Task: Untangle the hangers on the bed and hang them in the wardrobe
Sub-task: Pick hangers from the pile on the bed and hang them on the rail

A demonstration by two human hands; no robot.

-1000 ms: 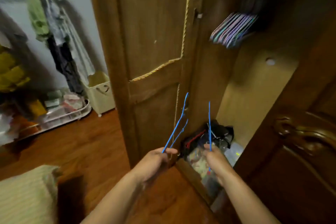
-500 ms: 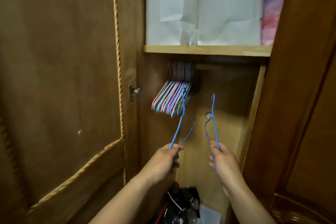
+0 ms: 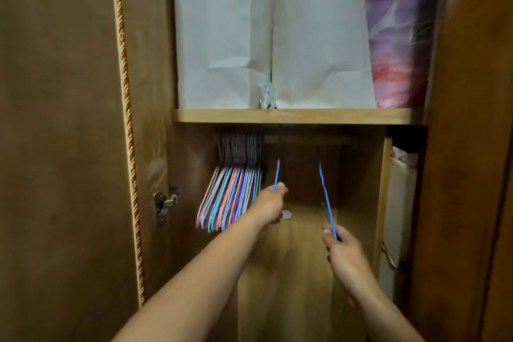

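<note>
- Both of my hands have risen since a moment ago: the two blue hangers, which I was carrying low in front of the wardrobe, now reach up under the shelf (image 3: 297,115) toward the rail (image 3: 311,139).
- Since then my view has also lifted and closed in, so the white paper bags (image 3: 272,36) on the shelf now fill the top of what I see.
- My left hand (image 3: 268,207) pinches the lower part of the left blue hanger (image 3: 277,175) between thumb and curled fingers; its top runs up into the shadow just beside the bunch of coloured hangers (image 3: 233,183) already hanging there.
- My right hand (image 3: 340,247) pinches the right blue hanger (image 3: 326,197) the same way, lower down and well apart from the left one.
- Whether either hook is over the rail yet I cannot tell; the hooks are lost in the dark under the shelf.
- The two hangers are clearly separate, so I judge the untangling of this pair done and only the hooking and letting go left.
- Hooking blind, I could miss the rail or snag the hanging bunch with the left one.
</note>
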